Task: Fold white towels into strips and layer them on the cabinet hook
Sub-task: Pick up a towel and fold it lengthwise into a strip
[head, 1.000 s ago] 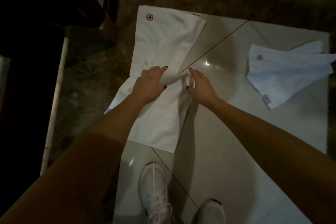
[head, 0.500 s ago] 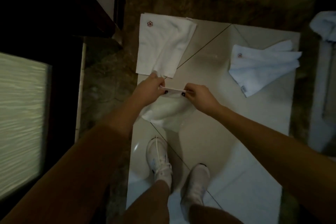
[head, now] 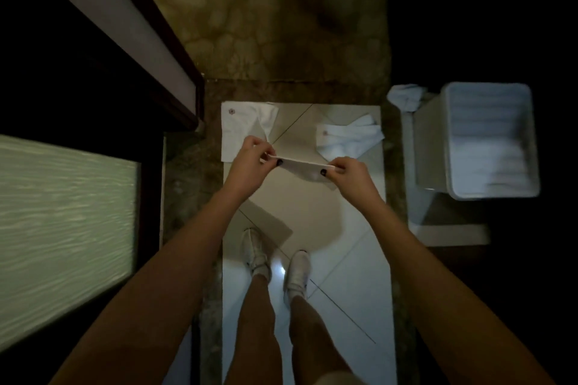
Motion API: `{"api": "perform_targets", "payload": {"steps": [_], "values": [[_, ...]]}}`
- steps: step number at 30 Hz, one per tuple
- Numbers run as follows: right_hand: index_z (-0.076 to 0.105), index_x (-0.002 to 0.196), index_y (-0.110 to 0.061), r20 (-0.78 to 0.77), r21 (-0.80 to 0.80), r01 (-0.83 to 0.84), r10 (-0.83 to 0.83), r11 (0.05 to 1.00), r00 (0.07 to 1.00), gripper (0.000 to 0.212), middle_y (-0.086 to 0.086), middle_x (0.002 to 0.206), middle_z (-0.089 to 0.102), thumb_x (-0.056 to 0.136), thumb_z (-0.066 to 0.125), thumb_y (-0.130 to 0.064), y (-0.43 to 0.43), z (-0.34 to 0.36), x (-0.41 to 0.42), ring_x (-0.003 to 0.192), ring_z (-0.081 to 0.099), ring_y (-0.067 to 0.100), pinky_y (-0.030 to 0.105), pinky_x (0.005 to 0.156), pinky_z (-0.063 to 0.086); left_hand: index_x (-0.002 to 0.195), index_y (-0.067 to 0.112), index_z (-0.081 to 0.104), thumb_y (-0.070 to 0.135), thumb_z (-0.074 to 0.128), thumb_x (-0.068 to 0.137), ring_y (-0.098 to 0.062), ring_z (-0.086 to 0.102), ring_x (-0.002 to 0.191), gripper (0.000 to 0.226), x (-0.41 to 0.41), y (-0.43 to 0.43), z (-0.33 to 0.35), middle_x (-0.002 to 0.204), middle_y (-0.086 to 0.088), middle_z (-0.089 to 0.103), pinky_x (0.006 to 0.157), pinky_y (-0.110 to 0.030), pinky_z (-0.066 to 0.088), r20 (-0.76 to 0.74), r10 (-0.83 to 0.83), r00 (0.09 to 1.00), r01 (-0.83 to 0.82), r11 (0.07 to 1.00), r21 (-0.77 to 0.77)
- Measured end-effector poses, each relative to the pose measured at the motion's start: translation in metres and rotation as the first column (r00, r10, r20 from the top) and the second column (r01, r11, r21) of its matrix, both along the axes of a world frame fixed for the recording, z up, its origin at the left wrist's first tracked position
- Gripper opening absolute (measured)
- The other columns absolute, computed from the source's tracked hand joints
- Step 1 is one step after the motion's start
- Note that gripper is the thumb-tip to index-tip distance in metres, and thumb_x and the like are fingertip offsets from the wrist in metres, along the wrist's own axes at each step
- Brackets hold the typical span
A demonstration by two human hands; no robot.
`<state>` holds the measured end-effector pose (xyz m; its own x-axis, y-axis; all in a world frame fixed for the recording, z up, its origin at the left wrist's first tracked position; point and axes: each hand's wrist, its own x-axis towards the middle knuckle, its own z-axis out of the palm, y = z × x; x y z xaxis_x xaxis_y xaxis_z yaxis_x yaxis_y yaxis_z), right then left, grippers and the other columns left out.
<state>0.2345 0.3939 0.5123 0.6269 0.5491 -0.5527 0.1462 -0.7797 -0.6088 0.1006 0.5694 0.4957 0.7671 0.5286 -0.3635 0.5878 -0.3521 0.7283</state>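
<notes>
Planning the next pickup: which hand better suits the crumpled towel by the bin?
Probably the right hand: it sits nearest the crumpled towel; the left hand is across, by the flat towel. Both pinch the folded towel.

held towel (head: 301,164): plain white
flat towel (head: 240,134): white, small red flower mark at one corner
crumpled towel (head: 347,139): white, small red mark
floor tiles (head: 359,259): glossy cream, thin dark joint lines
floor border (head: 281,25): mottled brown and olive stone
bin (head: 430,150): pale grey-white
shoes (head: 257,251): white
glass panel (head: 62,228): pale green, wavy ripples
nails (head: 323,171): dark polish
</notes>
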Motion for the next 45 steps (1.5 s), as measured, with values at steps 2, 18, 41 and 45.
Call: {"api": "perform_targets", "payload": {"steps": [2,18,41,45], "values": [[0.067,0.082,-0.014,0.07,0.08,0.1,-0.106,0.992,0.992,0.011,0.001,0.075,0.062,0.092,0.062,-0.016,-0.023,0.048,0.001,0.067,0.055,0.01,0.017,0.058,0.042,0.093,0.009,0.062,0.014,0.067,0.09,-0.011,0.054,0.086,0.008,0.008,-0.016,0.049,0.104,-0.006,0.054,0.075,-0.011,0.044,0.074,0.029,0.997,-0.028,0.999,-0.021],[0.07,0.088,-0.018,0.196,0.481,0.732,-0.873,0.482,0.446,0.008,-0.008,0.078,0.067,0.092,0.065,-0.015,-0.25,0.273,-0.11,0.073,0.062,0.002,0.019,0.067,0.048,0.078,0.017,0.063,0.029,0.069,0.087,-0.022,0.055,0.082,0.017,0.04,-0.197,0.269,0.071,0.001,0.06,0.07,-0.029,0.03,0.219,-0.581,0.784,0.435,0.765,0.474],[0.067,0.085,-0.034,0.22,0.387,0.886,-0.958,0.257,0.182,0.029,-0.013,0.082,0.066,0.083,0.06,-0.062,-0.444,0.393,-0.362,0.069,0.061,-0.007,0.008,0.05,0.042,0.07,0.005,0.054,0.015,0.07,0.089,-0.002,0.063,0.053,0.027,-0.101,-0.503,0.417,0.068,-0.007,0.06,0.05,-0.016,0.051,0.566,-0.417,0.711,0.679,0.616,-0.4],[0.069,0.095,-0.026,0.304,0.356,0.892,-0.937,0.28,0.173,0.059,-0.016,0.087,0.063,0.068,0.053,-0.076,-0.487,0.416,-0.385,0.068,0.062,-0.007,0.009,0.047,0.041,0.072,0.01,0.055,0.02,0.068,0.091,-0.01,0.066,0.053,0.025,-0.136,-0.565,0.433,0.072,-0.011,0.063,0.046,-0.016,0.05,0.608,-0.433,0.666,0.703,0.638,-0.315]]}}
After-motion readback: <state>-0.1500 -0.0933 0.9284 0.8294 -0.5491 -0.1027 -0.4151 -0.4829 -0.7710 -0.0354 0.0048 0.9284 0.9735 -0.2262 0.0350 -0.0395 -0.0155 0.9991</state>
